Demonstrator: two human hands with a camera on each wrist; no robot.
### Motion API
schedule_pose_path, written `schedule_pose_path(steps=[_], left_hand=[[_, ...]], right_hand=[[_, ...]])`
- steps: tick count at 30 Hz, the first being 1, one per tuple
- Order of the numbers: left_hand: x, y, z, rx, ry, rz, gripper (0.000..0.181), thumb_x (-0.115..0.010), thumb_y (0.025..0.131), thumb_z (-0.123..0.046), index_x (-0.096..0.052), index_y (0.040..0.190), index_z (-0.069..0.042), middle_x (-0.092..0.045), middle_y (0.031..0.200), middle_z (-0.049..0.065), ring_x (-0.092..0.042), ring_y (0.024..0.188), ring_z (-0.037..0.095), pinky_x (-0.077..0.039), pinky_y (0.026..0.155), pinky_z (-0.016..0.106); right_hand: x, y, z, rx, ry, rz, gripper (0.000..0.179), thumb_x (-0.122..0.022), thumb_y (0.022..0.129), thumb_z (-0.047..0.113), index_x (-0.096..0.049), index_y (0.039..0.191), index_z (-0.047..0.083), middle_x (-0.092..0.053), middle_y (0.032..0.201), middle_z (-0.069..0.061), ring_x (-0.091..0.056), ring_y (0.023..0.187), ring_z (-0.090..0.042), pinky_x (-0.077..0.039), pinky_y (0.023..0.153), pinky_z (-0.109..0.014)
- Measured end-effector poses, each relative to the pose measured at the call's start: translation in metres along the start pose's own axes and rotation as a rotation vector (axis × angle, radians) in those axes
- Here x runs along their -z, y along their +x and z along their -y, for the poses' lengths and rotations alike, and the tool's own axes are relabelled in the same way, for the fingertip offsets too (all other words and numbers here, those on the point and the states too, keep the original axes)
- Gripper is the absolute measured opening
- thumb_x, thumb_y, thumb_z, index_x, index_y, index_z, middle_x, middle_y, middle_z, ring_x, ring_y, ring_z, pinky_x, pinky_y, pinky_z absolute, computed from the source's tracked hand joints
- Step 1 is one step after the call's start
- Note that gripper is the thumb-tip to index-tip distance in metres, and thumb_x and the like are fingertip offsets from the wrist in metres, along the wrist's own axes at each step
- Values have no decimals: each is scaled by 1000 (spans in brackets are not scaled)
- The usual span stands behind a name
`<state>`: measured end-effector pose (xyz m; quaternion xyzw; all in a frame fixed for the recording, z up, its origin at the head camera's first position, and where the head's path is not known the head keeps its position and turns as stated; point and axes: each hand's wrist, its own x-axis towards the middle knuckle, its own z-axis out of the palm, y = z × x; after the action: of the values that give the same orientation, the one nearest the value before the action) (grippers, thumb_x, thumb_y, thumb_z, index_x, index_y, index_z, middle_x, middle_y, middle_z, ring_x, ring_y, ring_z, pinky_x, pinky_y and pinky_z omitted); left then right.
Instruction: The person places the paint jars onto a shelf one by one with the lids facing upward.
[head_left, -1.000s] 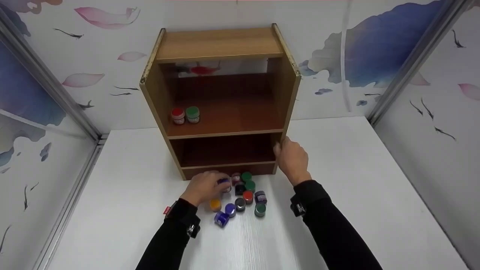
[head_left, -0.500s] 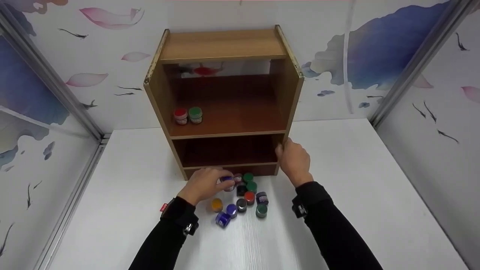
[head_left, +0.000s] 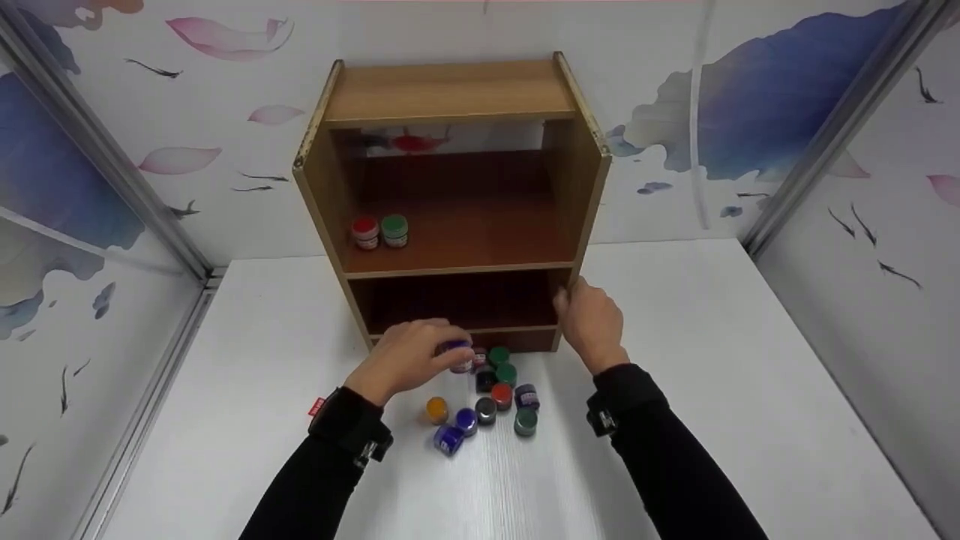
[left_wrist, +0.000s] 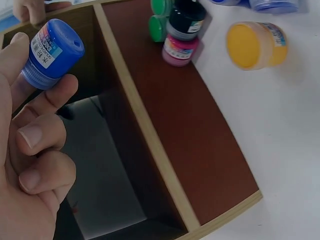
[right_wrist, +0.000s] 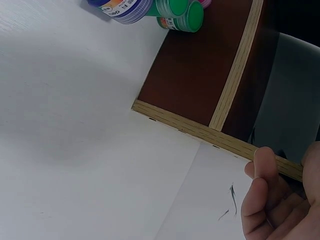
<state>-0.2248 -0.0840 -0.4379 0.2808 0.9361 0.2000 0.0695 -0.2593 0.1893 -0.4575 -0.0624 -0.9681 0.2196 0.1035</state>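
My left hand [head_left: 412, 356] pinches a small blue paint jar [left_wrist: 57, 47] between thumb and fingers, raised in front of the shelf unit's lower opening. With thumb and fingers on either side of its edge, my right hand [head_left: 591, 324] grips the right side panel of the wooden shelf unit [head_left: 450, 94]. Below the left hand, several paint jars stand or lie in a cluster on the table: a yellow jar [head_left: 437, 409], a red-lidded jar [head_left: 502, 395], a blue jar lying tilted [head_left: 448, 440], and green, black and purple ones. The pink jar [left_wrist: 180, 49] is partly hidden in the head view.
On the upper shelf, at its left end, a red-lidded jar [head_left: 365, 232] and a green-lidded jar [head_left: 394, 231] stand side by side. The white table [head_left: 712, 360] is bordered by patterned panels with metal posts [head_left: 169, 217] at the corners.
My left hand has lifted the blue paint jar off the table, up and slightly right toward the lower shelf. My right hand keeps its grip on the side panel.
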Motion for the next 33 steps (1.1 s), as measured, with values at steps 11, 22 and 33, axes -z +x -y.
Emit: schedule_pose_path(steps=[11, 22, 33], left_hand=[[32, -4, -14, -31, 25, -65, 38, -51, 97, -52, -68, 121, -27, -68, 103, -7, -59, 86, 11, -51, 86, 33], [74, -2, -25, -67, 71, -152, 37, -50, 98, -52, -67, 120, -28, -65, 100, -7, -60, 85, 14, -52, 82, 33], [113, 17, -30, 42, 166, -282, 38, -50, 97, -50, -62, 126, -28, -63, 108, -1, -60, 86, 19, -54, 83, 36]], right_hand=[[-1, 1, -1, 7, 2, 0, 35, -47, 100, 28, -64, 103, -2, -71, 82, -19, -71, 72, -32, -52, 57, -45], [0, 0, -1, 2, 3, 10, 34, -47, 100, 29, -63, 99, -1, -70, 81, -19, -69, 71, -33, -53, 58, -47], [1, 0, 1, -3, 24, 5, 31, -48, 100, 28, -62, 94, 0, -70, 80, -19, -69, 71, -33, -51, 57, -46]])
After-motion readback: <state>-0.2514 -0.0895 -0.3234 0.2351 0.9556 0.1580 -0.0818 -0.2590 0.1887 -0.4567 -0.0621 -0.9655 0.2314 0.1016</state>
